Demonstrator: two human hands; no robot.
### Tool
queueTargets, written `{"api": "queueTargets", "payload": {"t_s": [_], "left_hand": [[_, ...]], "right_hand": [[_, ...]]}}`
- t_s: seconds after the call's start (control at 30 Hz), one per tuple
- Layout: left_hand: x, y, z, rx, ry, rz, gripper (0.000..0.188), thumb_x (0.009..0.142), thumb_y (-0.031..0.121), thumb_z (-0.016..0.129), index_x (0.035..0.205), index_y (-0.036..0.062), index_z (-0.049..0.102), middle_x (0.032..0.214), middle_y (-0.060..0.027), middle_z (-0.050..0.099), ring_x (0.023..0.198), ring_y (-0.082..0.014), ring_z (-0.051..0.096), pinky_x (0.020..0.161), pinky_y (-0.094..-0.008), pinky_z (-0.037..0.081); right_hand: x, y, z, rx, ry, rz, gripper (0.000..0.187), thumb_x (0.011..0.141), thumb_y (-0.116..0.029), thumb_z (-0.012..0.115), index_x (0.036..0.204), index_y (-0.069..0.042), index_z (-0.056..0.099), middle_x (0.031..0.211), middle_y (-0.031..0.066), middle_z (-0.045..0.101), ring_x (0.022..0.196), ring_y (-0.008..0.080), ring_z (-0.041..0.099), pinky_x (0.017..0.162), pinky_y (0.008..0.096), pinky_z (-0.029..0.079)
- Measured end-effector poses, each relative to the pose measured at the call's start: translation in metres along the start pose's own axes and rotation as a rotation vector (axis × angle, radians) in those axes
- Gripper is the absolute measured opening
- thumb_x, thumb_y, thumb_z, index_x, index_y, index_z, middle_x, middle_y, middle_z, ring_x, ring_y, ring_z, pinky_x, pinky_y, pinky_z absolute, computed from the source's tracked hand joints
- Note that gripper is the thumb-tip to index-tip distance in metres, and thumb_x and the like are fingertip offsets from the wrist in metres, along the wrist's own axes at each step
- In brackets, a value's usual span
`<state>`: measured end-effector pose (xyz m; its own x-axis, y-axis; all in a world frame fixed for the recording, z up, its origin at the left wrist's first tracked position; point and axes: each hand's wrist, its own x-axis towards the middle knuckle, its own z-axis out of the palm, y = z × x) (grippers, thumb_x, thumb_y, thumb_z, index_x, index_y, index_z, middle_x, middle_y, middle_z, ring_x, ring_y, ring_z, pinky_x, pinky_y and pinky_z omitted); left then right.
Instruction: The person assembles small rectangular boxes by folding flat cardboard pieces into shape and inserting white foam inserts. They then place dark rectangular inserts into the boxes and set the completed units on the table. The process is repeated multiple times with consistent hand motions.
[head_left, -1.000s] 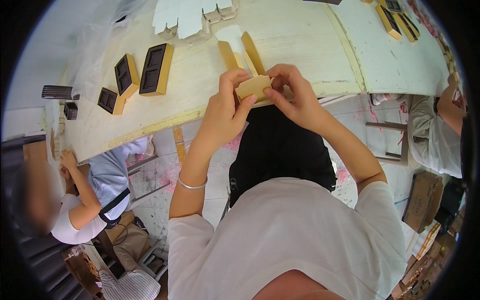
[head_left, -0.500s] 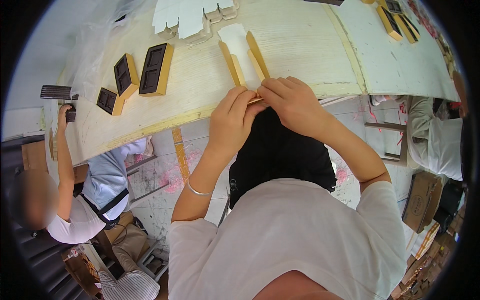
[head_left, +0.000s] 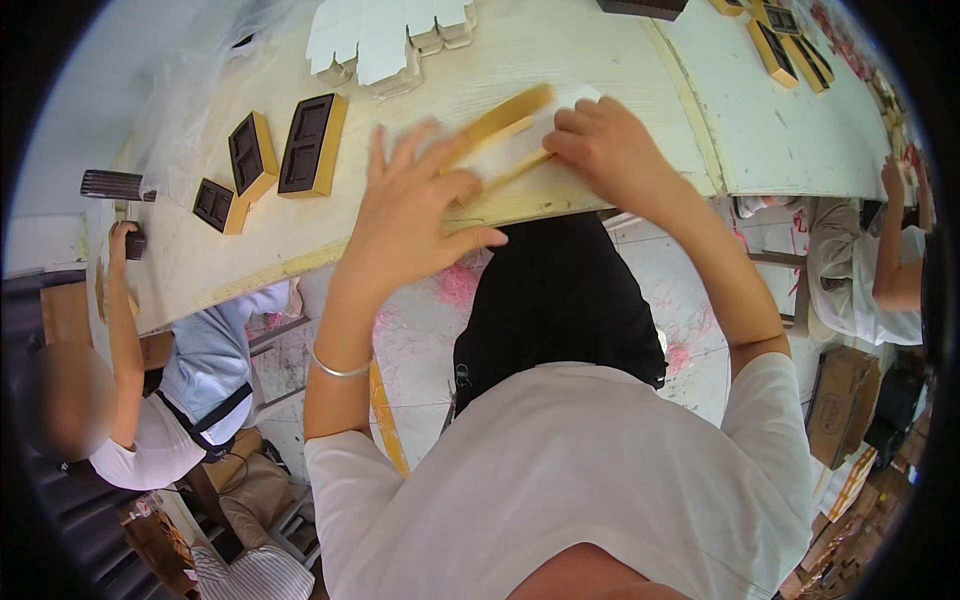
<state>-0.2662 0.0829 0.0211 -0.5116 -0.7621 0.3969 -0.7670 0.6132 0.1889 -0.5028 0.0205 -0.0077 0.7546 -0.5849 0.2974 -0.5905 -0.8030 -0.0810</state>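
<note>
**Flat gold-and-white box blank under both hands at the near table edge**

Down on the pale worktable [head_left: 300, 240], close to its near edge: a flat card blank [head_left: 520, 135], white face with gold flaps, lying unfolded. Long axis running slantwise, from low near the left hand up and away toward the far right, one gold flap [head_left: 505, 115] sticking out at the far side.

Left hand [head_left: 420, 215] spread wide, fingers fanned and lifted, palm hovering over the near-left end of the blank; gripping nothing, at most brushing the card with the heel or thumb, hard to tell. Right hand [head_left: 610, 150] curled over the right end, fingers bent down onto the white face and the thin gold edge, pinning or pinching it; exact hold hidden under the knuckles. Looks the nearer of the two, with actual contact. Blank lying just ahead of the left palm and left of the right knuckles, between the two hands.

Farther left on the table: three dark-lined gold box trays [head_left: 310, 145], well apart from the hands. Far side, a stack of white die-cut blanks [head_left: 385, 40]. More gold boxes [head_left: 775, 50] at the far right corner. Silver bangle [head_left: 340, 368] on the left wrist. Other workers seated at left [head_left: 160, 400] and right [head_left: 870, 270], their hands busy with their own things.
</note>
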Motion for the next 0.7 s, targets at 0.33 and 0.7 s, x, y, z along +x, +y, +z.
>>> {"api": "queueTargets", "payload": {"t_s": [0.33,0.7], "left_hand": [[-0.019,-0.004,0.021,-0.272,-0.114,-0.116,0.039,0.066,0.025,0.077,0.097,0.0067,0.063,0.110,-0.0052,0.057,0.099,-0.0268,0.053,0.082,-0.0377,0.046],[-0.014,0.006,0.029,-0.324,-0.081,-0.094,0.027,0.069,0.023,0.077,0.085,0.0075,0.062,0.093,-0.0041,0.059,0.090,-0.0254,0.055,0.077,-0.0356,0.046]], "right_hand": [[-0.010,-0.021,-0.042,0.479,0.100,-0.046,0.043,0.076,0.007,0.063,0.117,-0.006,0.061,0.103,0.0119,0.059,0.092,0.0299,0.057,0.080,0.0387,0.047],[-0.010,-0.017,0.009,0.479,0.040,-0.203,0.018,0.073,-0.009,0.073,0.084,-0.002,0.060,0.071,0.0089,0.053,0.073,0.0282,0.052,0.068,0.0380,0.044]]}}
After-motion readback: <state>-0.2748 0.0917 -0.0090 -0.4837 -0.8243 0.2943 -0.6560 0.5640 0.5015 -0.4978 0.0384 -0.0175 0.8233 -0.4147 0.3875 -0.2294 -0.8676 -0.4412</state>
